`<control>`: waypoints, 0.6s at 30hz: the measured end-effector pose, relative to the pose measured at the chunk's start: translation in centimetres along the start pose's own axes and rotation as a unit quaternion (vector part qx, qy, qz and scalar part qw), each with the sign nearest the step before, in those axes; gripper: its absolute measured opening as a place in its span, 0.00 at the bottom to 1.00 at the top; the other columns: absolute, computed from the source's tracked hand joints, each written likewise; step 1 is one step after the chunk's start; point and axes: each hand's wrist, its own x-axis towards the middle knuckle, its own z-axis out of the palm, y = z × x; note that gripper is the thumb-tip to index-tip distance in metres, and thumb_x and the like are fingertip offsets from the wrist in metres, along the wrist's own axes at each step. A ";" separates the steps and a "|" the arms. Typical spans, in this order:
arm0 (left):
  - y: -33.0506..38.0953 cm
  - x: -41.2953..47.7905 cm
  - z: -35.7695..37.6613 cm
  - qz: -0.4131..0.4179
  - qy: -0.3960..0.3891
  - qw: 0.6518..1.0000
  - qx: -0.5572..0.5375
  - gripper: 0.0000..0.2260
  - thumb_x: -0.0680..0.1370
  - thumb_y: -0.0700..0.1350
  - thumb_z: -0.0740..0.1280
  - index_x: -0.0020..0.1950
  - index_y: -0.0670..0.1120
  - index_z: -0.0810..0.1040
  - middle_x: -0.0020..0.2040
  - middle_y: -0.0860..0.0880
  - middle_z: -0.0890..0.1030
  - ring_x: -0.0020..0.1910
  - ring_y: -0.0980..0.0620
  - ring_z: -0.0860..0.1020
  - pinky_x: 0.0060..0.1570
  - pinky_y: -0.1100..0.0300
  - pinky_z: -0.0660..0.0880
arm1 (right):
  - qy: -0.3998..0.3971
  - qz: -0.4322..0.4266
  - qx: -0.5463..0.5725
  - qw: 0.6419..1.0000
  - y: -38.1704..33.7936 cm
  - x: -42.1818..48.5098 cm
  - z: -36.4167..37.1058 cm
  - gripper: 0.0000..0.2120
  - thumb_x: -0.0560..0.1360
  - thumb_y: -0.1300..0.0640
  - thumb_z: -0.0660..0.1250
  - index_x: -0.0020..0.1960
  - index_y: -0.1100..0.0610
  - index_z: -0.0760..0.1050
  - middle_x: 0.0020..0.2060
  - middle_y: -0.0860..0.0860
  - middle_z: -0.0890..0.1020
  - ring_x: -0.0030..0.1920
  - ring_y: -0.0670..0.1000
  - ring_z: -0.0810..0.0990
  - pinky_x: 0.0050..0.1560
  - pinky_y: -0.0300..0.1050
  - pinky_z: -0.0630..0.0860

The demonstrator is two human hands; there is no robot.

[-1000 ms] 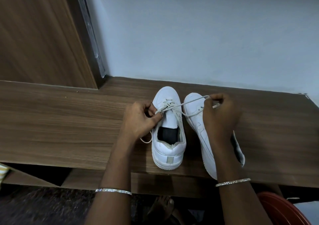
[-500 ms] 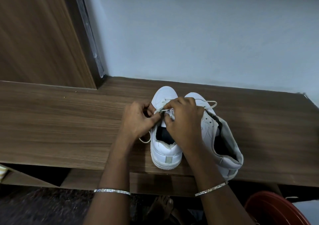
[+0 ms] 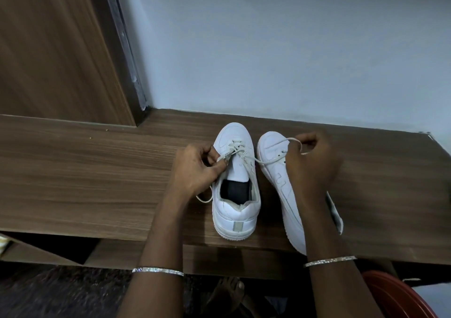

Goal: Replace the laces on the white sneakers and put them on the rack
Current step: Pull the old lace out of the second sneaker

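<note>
Dark, fuzzy carpet (image 3: pixel 61 293) covers the near floor, with a bare foot (image 3: pixel 227 293) on it and the curved rim of a glossy red tub (image 3: pixel 395 295) at the near right. Each wrist wears a thin glittering bangle (image 3: pixel 158 270).

Beyond lies a broad wooden top (image 3: pixel 85 183) of brown laminate with fine straight grain, matte and flat. Both white sneakers sit on it, toes pointing away. The left sneaker (image 3: pixel 234 210) stands upright, smooth and leather-like, with a ribbed rubber sole, a grey heel tab and a dark lining. Its tongue is bare, and only the eyelets nearest the toe are threaded. The right sneaker (image 3: pixel 273 151) is tipped onto its side, its heel past the near edge and much of it hidden by the forearm.

The left hand (image 3: pixel 195 168) pinches the flat off-white lace (image 3: pixel 266 160) between thumb and forefinger at the left sneaker's eyelets. The right hand (image 3: pixel 312 161), fingers curled, grips the lace's other stretch, drawn taut over the right sneaker's toe.

Farthest off are a plain pale wall (image 3: pixel 268 49) and, to the left, a tall wood panel (image 3: pixel 48 49).
</note>
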 end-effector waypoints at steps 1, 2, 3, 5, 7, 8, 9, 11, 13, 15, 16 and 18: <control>0.0 0.0 0.0 0.000 0.000 1.000 0.002 0.10 0.71 0.45 0.76 0.33 0.48 0.78 0.29 0.52 0.81 0.29 0.50 0.81 0.35 0.48 0.80 | -0.017 -0.003 -0.012 1.000 0.0 -0.1 0.1 0.06 0.69 0.59 0.66 0.44 0.53 0.79 0.39 0.47 0.80 0.46 0.55 0.80 0.40 0.43 0.68; 0.0 0.0 0.1 0.000 -0.001 1.000 0.002 0.10 0.71 0.45 0.76 0.33 0.48 0.78 0.29 0.52 0.82 0.29 0.51 0.82 0.35 0.48 0.80 | -0.036 -0.016 -0.021 0.999 -0.1 -0.4 0.2 0.08 0.68 0.59 0.65 0.45 0.53 0.79 0.41 0.47 0.81 0.48 0.56 0.80 0.42 0.45 0.71; 0.0 0.0 0.0 0.000 -0.002 1.000 0.004 0.10 0.71 0.45 0.75 0.33 0.48 0.77 0.29 0.52 0.82 0.29 0.51 0.82 0.35 0.48 0.80 | -0.054 -0.039 -0.030 0.997 -0.3 -0.8 0.4 0.11 0.67 0.58 0.63 0.47 0.54 0.80 0.43 0.48 0.82 0.50 0.56 0.79 0.46 0.49 0.73; 0.0 0.0 0.0 0.003 -0.002 1.000 0.005 0.09 0.71 0.46 0.75 0.33 0.48 0.77 0.29 0.52 0.82 0.29 0.51 0.81 0.35 0.48 0.80 | -0.080 -0.099 -0.044 0.991 -1.0 -1.6 0.6 0.14 0.65 0.57 0.62 0.48 0.54 0.80 0.46 0.48 0.82 0.52 0.55 0.77 0.52 0.53 0.74; 0.3 -0.1 0.0 0.014 0.002 1.000 0.018 0.07 0.70 0.46 0.74 0.35 0.49 0.78 0.29 0.54 0.81 0.29 0.53 0.81 0.36 0.50 0.80 | -0.119 -0.146 -0.039 0.981 -1.4 -2.1 1.0 0.11 0.65 0.57 0.63 0.46 0.52 0.79 0.44 0.45 0.82 0.49 0.53 0.77 0.52 0.55 0.75; 0.6 -0.2 0.1 0.024 0.009 0.999 0.029 0.05 0.69 0.47 0.73 0.38 0.50 0.79 0.29 0.54 0.80 0.29 0.56 0.80 0.37 0.52 0.79 | -0.154 -0.153 -0.033 0.975 -1.6 -2.3 1.2 0.09 0.66 0.55 0.64 0.44 0.51 0.80 0.42 0.43 0.82 0.48 0.52 0.77 0.52 0.55 0.76; 0.9 -0.3 0.2 0.034 0.018 0.998 0.039 0.05 0.68 0.49 0.72 0.41 0.51 0.79 0.30 0.55 0.79 0.30 0.57 0.79 0.37 0.54 0.78 | -0.194 -0.147 -0.031 0.969 -1.7 -2.6 1.4 0.07 0.67 0.53 0.66 0.44 0.51 0.80 0.40 0.43 0.82 0.46 0.51 0.78 0.51 0.54 0.77; 1.5 -0.5 0.5 0.056 0.026 0.997 0.051 0.10 0.67 0.50 0.68 0.48 0.53 0.78 0.34 0.55 0.79 0.32 0.58 0.78 0.37 0.56 0.77 | -0.259 -0.119 -0.035 0.958 -1.8 -3.1 1.9 0.07 0.68 0.49 0.69 0.44 0.51 0.80 0.38 0.44 0.81 0.43 0.48 0.79 0.48 0.53 0.79; 1.8 -0.6 0.9 0.076 0.023 0.994 0.074 0.12 0.69 0.51 0.67 0.52 0.56 0.77 0.39 0.56 0.80 0.32 0.58 0.78 0.37 0.54 0.78 | -0.290 -0.095 -0.046 0.951 -1.8 -3.3 2.1 0.09 0.69 0.48 0.72 0.45 0.50 0.80 0.36 0.44 0.81 0.39 0.46 0.79 0.46 0.51 0.80; 1.9 -0.6 1.3 0.086 0.025 0.991 0.099 0.11 0.71 0.53 0.66 0.54 0.58 0.78 0.42 0.57 0.79 0.35 0.57 0.78 0.39 0.53 0.78 | -0.292 -0.078 -0.053 0.952 -1.9 -3.3 1.9 0.09 0.69 0.47 0.74 0.44 0.50 0.79 0.34 0.43 0.82 0.37 0.44 0.80 0.45 0.49 0.80; 1.9 -0.6 1.5 0.087 0.029 0.990 0.110 0.11 0.73 0.53 0.65 0.54 0.58 0.79 0.44 0.56 0.80 0.37 0.55 0.78 0.40 0.52 0.78 | -0.290 -0.064 -0.049 0.953 -1.9 -3.2 1.8 0.09 0.69 0.47 0.74 0.43 0.50 0.79 0.33 0.43 0.82 0.37 0.44 0.80 0.44 0.47 0.80; 2.2 -0.6 2.0 0.079 0.038 0.987 0.136 0.09 0.76 0.51 0.66 0.55 0.56 0.80 0.47 0.55 0.80 0.42 0.51 0.79 0.42 0.52 0.77 | -0.283 -0.041 -0.043 0.957 -2.0 -3.0 1.5 0.07 0.69 0.49 0.73 0.42 0.51 0.79 0.31 0.44 0.82 0.36 0.43 0.81 0.44 0.44 0.79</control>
